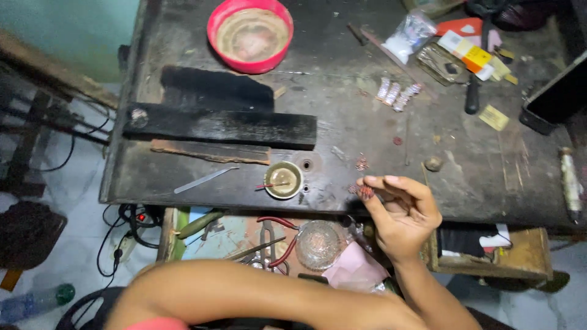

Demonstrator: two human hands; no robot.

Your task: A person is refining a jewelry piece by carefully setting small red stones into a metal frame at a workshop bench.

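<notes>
Reddish copper wire, wound into a small coil [365, 192], sits pinched between the thumb and fingertips of the right hand [400, 217], right of centre in the frame, just at the near edge of the dark workbench [367, 131]; the fingers curl inward around it, probably so the tiny piece can be kept close under the eyes. Another little coil [361, 163] lies on the bench just above the hand, and a row of pale wound coils [396, 93] rests further up, toward the upper right. Left of the hand stands a small brass dish [284, 180] with a thin red-tipped stick across it, seemingly set close for easy reach. Black blocks [223, 125] and a flat metal strip [205, 179] lie in the left half of the bench, a red bowl [250, 35] at the top centre. Below the bench edge an open drawer holds red-handled pliers [282, 238] and a glass dish [318, 244]. The left forearm [244, 293] crosses the bottom of the frame; its hand is out of sight, so its fingers cannot be told.
</notes>
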